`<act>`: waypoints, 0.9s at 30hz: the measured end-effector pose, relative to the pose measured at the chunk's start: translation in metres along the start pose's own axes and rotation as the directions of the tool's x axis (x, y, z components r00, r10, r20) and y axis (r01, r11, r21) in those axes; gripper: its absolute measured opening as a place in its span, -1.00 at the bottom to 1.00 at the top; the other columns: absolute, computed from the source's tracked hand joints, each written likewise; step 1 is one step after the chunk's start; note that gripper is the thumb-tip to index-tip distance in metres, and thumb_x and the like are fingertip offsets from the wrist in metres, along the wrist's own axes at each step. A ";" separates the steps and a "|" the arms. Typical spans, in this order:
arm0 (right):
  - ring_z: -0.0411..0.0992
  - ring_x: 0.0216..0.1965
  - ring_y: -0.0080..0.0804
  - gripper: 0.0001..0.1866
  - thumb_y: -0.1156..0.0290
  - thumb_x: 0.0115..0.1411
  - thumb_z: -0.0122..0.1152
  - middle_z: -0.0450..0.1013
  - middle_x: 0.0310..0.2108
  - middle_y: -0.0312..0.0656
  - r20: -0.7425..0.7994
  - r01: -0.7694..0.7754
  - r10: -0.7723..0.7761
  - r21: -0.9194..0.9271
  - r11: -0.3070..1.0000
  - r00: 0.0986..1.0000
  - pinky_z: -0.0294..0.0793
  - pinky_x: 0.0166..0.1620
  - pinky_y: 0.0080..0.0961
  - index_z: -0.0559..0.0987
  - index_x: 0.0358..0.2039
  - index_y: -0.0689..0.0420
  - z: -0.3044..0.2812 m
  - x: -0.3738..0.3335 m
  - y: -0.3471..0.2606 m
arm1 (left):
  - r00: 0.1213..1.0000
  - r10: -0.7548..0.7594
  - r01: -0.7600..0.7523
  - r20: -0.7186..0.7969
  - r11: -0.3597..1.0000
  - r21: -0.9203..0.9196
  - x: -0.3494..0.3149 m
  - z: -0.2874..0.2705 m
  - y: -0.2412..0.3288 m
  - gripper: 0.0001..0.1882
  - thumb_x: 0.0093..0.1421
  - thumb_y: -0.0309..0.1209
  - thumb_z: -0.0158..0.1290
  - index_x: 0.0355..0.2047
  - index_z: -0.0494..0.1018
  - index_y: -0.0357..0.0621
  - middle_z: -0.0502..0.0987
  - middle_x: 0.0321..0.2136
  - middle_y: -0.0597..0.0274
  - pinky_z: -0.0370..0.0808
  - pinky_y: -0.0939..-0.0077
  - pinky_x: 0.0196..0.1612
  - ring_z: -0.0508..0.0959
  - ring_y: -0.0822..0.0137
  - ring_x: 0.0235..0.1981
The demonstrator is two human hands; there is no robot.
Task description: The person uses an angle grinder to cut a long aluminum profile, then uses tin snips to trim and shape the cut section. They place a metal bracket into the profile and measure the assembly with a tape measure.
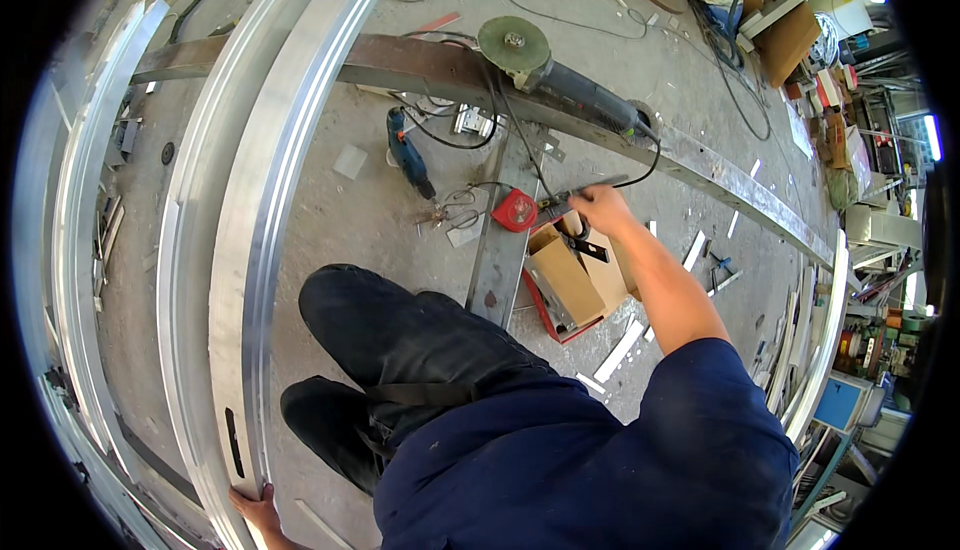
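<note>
Aluminium profile (250, 230) | left hand (255, 510) grip clasps its end | right hand (600, 205) grip pinches slim tool (575, 193)

An angle grinder (545, 65) with a green disc is laid on a rusty steel beam (420, 65) at the far side. A blue drill (408, 155) is seen on the concrete floor (350, 220) below it. An open cardboard box (565, 275) is set nearer, right of centre.

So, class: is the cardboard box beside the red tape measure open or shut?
Open: the cardboard box has its flaps spread apart and its inside showing; the contents are unclear.
</note>
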State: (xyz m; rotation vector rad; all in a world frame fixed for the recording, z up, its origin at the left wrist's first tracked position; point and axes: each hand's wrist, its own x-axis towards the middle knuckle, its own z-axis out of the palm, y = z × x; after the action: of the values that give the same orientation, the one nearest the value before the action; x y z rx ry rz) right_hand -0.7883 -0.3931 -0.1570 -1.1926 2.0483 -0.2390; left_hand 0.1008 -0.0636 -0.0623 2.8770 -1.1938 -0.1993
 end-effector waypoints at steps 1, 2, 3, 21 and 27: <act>0.60 -0.47 -0.32 -0.58 0.08 0.26 0.29 0.62 -0.44 -0.09 0.243 -0.060 0.069 -0.045 0.997 0.968 0.59 -0.34 -0.34 0.68 -0.22 0.26 0.000 -0.010 -0.001 | 1.000 -0.003 0.003 -0.001 1.000 -0.007 -0.001 -0.001 0.000 0.17 -0.20 -0.44 0.53 0.40 0.10 -0.31 0.22 0.34 -0.22 0.12 -0.03 0.45 0.17 -0.27 0.37; 0.62 -0.44 -0.28 -0.55 0.06 0.25 0.29 0.64 -0.33 -0.04 0.462 -0.109 0.145 -0.104 0.989 0.875 0.62 -0.30 -0.32 0.69 -0.15 0.25 -0.001 -0.022 0.000 | 1.000 0.000 0.000 0.001 1.000 -0.020 0.001 -0.001 0.002 0.17 -0.20 -0.44 0.53 0.39 0.10 -0.31 0.22 0.34 -0.22 0.12 -0.03 0.45 0.17 -0.27 0.37; 0.63 -0.39 -0.30 -0.56 0.08 0.26 0.27 0.64 -0.32 -0.04 0.554 -0.194 0.224 -0.113 0.974 0.802 0.63 -0.31 -0.35 0.69 -0.15 0.25 0.012 -0.031 0.015 | 1.000 0.002 -0.002 0.017 1.000 -0.013 0.003 -0.002 0.004 0.18 -0.20 -0.43 0.53 0.40 0.10 -0.31 0.22 0.34 -0.22 0.11 -0.04 0.45 0.17 -0.28 0.37; 0.54 0.13 0.01 -0.56 0.18 0.17 0.27 0.57 0.06 0.08 0.239 -0.159 0.364 -0.598 0.785 0.900 0.56 0.15 -0.17 0.63 0.00 0.16 0.187 -0.055 0.057 | 0.999 -0.031 0.035 -0.033 0.993 0.116 -0.073 -0.011 0.121 0.28 -0.11 -0.33 0.49 0.51 -0.11 -0.11 -0.07 0.50 -0.08 -0.03 0.05 0.53 -0.06 -0.12 0.51; 0.65 -0.08 -0.04 -0.54 0.09 0.15 0.22 0.64 -0.14 0.12 0.539 0.284 0.397 -0.790 0.543 0.743 0.61 0.01 -0.22 0.73 -0.16 0.22 0.095 -0.042 0.084 | 0.997 -0.069 0.068 -0.022 0.997 -0.043 -0.076 -0.003 0.133 0.34 -0.18 -0.27 0.51 0.51 -0.13 -0.07 -0.14 0.51 -0.11 -0.07 0.01 0.53 -0.14 -0.17 0.52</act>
State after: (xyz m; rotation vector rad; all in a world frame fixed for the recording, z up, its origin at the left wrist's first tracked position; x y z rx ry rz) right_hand -0.7683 -0.2944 -0.2447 -1.4283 1.4649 1.2478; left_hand -0.0460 -0.1042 -0.0416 2.8784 -1.0744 -0.1891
